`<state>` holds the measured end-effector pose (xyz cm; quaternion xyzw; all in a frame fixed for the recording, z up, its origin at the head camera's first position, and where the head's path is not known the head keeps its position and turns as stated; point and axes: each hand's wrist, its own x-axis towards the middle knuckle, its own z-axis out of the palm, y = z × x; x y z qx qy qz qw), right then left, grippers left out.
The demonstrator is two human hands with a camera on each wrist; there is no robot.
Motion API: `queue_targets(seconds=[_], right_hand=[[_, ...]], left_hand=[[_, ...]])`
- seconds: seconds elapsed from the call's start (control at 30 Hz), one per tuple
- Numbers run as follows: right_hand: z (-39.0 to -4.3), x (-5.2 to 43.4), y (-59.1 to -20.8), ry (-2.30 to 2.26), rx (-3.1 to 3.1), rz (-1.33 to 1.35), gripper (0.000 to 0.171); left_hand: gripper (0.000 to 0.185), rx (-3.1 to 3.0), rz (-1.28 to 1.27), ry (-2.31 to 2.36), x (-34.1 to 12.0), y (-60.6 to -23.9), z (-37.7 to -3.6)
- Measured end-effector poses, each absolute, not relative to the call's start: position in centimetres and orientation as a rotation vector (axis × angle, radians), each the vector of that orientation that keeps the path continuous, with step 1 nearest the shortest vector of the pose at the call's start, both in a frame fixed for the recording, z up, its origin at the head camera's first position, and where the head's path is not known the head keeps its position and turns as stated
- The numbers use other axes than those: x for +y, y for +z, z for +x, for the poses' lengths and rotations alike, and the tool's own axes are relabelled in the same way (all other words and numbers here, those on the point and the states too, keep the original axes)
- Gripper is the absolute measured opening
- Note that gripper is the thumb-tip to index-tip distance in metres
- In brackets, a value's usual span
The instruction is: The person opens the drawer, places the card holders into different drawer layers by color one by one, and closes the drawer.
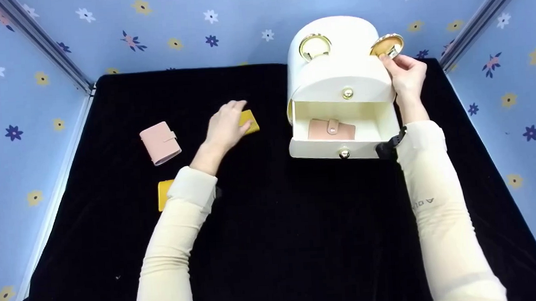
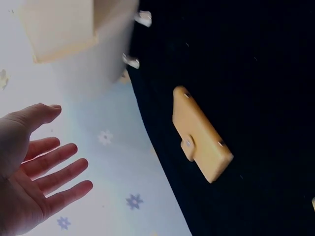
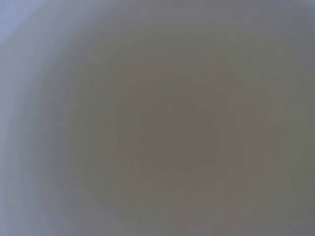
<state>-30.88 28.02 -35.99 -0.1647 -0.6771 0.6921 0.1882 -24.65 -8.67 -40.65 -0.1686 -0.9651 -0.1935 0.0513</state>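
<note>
On the black cloth (image 1: 273, 242), going from the left, a pink wallet (image 1: 160, 143) lies closed with its strap up, and nearer the person a second yellow piece (image 1: 164, 194) shows only an edge from under the left sleeve. Next comes the left hand (image 1: 224, 125), fingers straight and spread, holding nothing; in the head view it hovers over the yellow wallet (image 1: 250, 121), and the left wrist view shows the palm open and apart from that wallet (image 2: 201, 133), which lies flat on the cloth with its snap tab facing up. To take it cleanly, the hand would do best to come down over the long sides and pinch across the width, since the cloth looks soft and a flat wallet gives little edge to catch. Further right stands the cream jewellery box (image 1: 337, 73), its lower drawer (image 1: 340, 135) pulled out with another pink wallet (image 1: 331, 129) lying inside. The right hand (image 1: 406, 74) pinches the gold round fitting (image 1: 386, 46) at the box's upper right side, steadying it; the right wrist view is only blur.
</note>
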Motion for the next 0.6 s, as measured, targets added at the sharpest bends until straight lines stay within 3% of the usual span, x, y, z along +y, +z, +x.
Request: queue_targets(seconds=[0.6], right_hand=[[-30.9,28.1,-36.0,1.920,-1.934,-0.462,0.014]], left_hand=[[0.053,-3.127,-0.101,-0.547,-15.8,-42.5,-26.5]])
